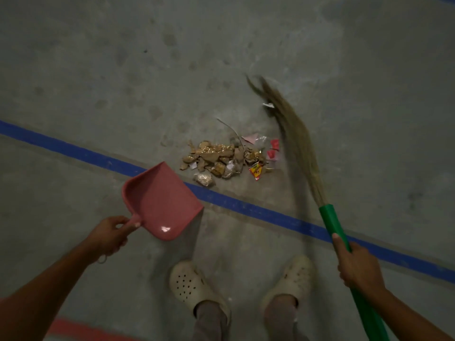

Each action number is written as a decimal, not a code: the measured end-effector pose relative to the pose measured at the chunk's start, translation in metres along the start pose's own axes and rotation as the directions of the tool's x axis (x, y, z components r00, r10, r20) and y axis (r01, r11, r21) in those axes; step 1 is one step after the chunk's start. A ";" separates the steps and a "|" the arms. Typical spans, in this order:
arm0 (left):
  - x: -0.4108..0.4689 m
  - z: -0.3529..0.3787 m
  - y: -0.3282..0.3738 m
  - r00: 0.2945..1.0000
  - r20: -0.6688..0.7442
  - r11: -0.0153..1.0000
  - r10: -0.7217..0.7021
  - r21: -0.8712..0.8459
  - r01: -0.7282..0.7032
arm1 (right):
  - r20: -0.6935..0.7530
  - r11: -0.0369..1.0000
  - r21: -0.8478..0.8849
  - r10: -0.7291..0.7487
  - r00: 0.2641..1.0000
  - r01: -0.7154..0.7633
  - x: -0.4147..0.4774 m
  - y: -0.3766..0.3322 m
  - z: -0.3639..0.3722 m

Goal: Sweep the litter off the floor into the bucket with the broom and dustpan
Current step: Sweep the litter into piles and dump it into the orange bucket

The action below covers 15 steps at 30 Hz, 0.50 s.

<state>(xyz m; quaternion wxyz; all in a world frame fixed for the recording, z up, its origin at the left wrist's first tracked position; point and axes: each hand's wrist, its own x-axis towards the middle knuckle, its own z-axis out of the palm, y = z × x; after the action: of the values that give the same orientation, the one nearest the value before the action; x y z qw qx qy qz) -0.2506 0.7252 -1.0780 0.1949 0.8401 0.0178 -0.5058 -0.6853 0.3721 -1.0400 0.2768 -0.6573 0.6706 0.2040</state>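
- Head view: litter (226, 158) heaped on floor (98, 70), between dustpan (160, 200) and broom (299, 143).
- Left grip (110, 233) clasps dustpan handle; pan mouth toward heap.
- Right grip (357, 264) clasps broom; bristles right of heap.
- Bucket unseen.

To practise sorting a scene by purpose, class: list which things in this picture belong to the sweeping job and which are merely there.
Belong to the job:
broom, gripped by the right hand
pink dustpan, gripped by the left hand
litter pile
white scrap by the bristles
(the bucket is out of view)

Merely there:
blue floor line
red floor line
pale clogs
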 end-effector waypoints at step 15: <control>0.124 0.063 0.065 0.986 0.105 0.981 0.133 0.129 -0.146 | 0.168 0.975 -0.070 -0.199 0.965 0.213 0.038 -0.015 0.148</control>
<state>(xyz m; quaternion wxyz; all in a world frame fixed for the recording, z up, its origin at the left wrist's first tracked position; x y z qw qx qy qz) -0.2285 0.6226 -1.1906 0.1727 0.8255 -0.0851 -0.5306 -0.6542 0.4361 -1.1763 0.3206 -0.7164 0.5646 0.2553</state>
